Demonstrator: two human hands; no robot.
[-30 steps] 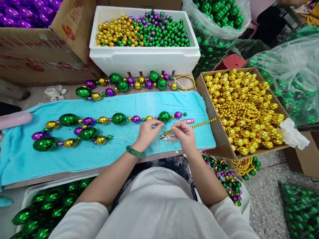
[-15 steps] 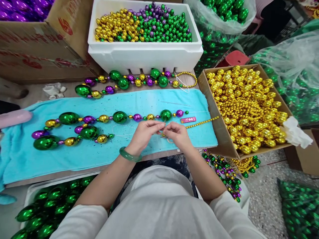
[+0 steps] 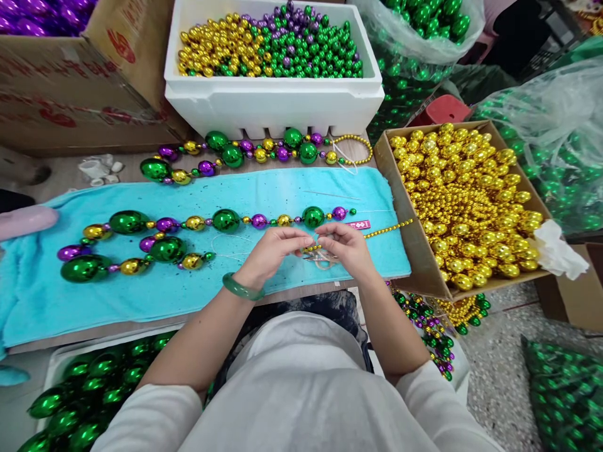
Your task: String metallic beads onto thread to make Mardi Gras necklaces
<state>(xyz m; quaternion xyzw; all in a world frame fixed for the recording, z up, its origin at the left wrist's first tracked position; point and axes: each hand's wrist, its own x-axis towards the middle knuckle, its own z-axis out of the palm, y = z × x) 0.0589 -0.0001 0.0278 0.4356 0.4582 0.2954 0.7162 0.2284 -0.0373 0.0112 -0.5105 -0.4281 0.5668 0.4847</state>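
Over the turquoise towel [image 3: 141,301], my left hand [image 3: 276,251] pinches thumb against index finger at the end of a strand of small gold beads [image 3: 389,228]. Close to its right, my right hand [image 3: 348,248] has curled fingers. The strand passes beneath it, and whatever lies in those fingertips is too small to make out. A pair of scissors [image 3: 325,260] lies under the hands, partly covered. Behind them a string of green, purple and gold beads [image 3: 226,220] is laid in a loop. The right hand partly hides a pink label [image 3: 360,224].
A finished-looking bead necklace [image 3: 233,156] lies behind the towel, before a white foam box [image 3: 273,97] of small beads. At right stands a carton [image 3: 409,248] of gold beads. A cardboard box [image 3: 56,94] stands back left; green beads [image 3: 94,383] fill a container front left.
My hands have come slightly apart; the right one has moved right, partly covering the pink label. More of the gold strand and the scissors now shows between them.
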